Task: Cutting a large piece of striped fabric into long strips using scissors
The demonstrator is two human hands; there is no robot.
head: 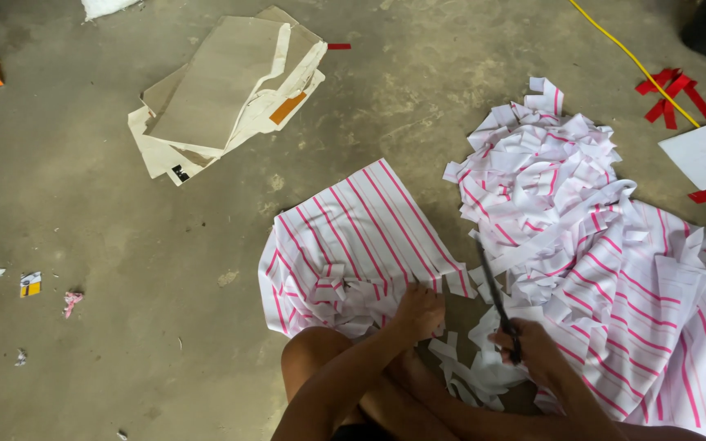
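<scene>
Head view: I am sitting on the concrete floor point(108, 204), my knee just below my left hand point(418, 312), which is pressing down, fingers curled, on the near edge of a white sheet with pink stripes point(361, 237). My right hand point(533, 347) is clenching the handles of dark scissors point(496, 298), their blades pointing away from me between the striped sheet and a heap of cut striped strips point(549, 180). Loose scraps point(471, 371) are lying between my hands. More striped paper point(663, 327) is spreading right of my right hand. Farther off, beyond my left hand, a stack of cardboard pieces point(222, 90) is lying. Beyond my right hand, a yellow cord point(627, 53) and red ribbon point(672, 90) are lying.
</scene>
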